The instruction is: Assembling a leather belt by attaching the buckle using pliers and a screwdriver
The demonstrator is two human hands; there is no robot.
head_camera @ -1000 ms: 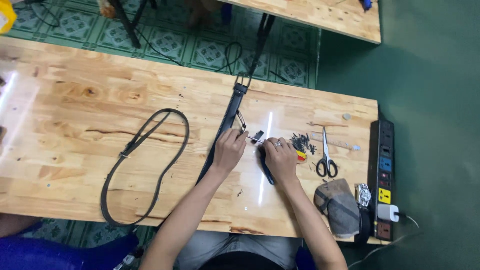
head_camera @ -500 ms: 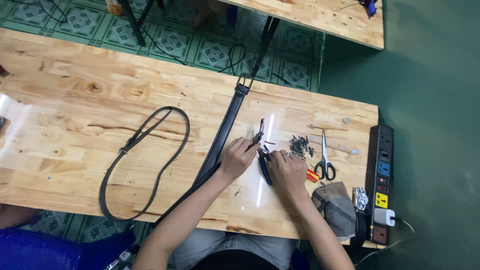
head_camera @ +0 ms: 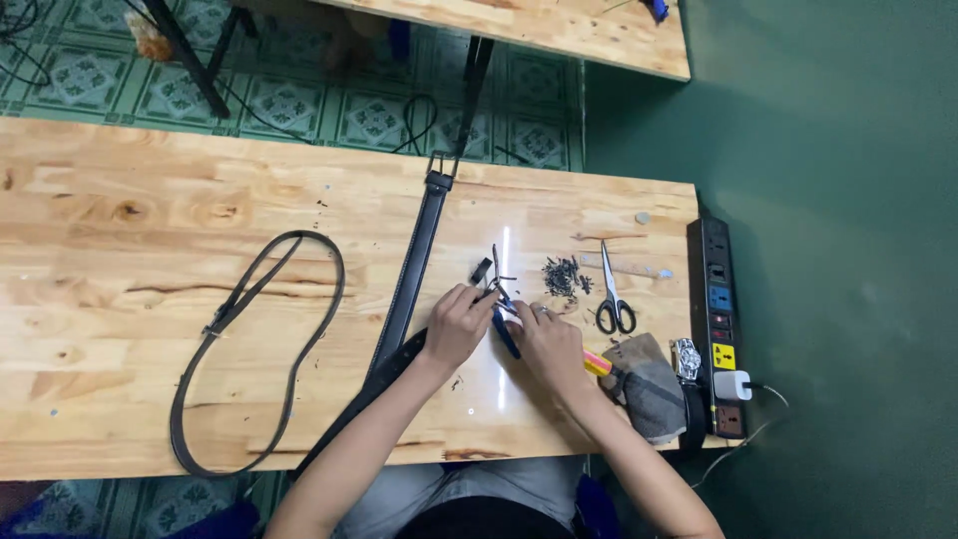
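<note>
Both hands meet over blue-handled pliers [head_camera: 502, 317]: left hand [head_camera: 457, 327] pinches the jaw end, right hand [head_camera: 548, 344] closes on the handles. The black belt [head_camera: 411, 269] lies just left, its length running away across the tabletop [head_camera: 120, 200].

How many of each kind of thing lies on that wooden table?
Black leather belts: 2, one straight, one looped
Black-handled scissors: 1
Blue-handled pliers: 1
Black power strip: 1
Silver wristwatch: 1
Grey pouch: 1
Total: 7

workshop | wooden workbench [head_camera: 120, 200] | belts [head_camera: 409, 279] | scissors [head_camera: 611, 294] | power strip [head_camera: 717, 319]
</note>
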